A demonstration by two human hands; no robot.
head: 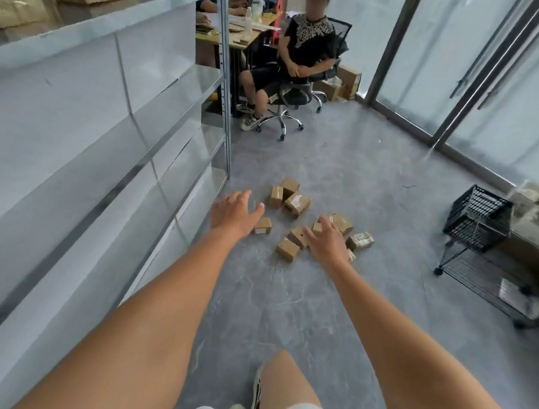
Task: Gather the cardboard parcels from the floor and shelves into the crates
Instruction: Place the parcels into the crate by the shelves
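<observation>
Both arms stretch forward and down over the grey floor. The left hand has its fingers spread and relaxed, holding nothing; it hangs just beside a small cardboard parcel with a white label, and from this angle it is hard to say whether the thumb touches it. The right hand is likewise spread, fingers apart and empty, hovering above the middle of a loose scatter of parcels.

The parcels lie on the floor in two rough groups. Farther away, three boxes sit pressed together. Nearer, one plain box lies in front of the right hand, another sits partly behind its thumb, a flatter one shows beyond the fingers, and a taped box lies to the right of the wrist.

A black mesh crate stands on a wire cart at the right, well apart from the parcels. A metal shelf unit runs along the left. Beyond it a person sits in a wheeled office chair next to a wooden surface.
</observation>
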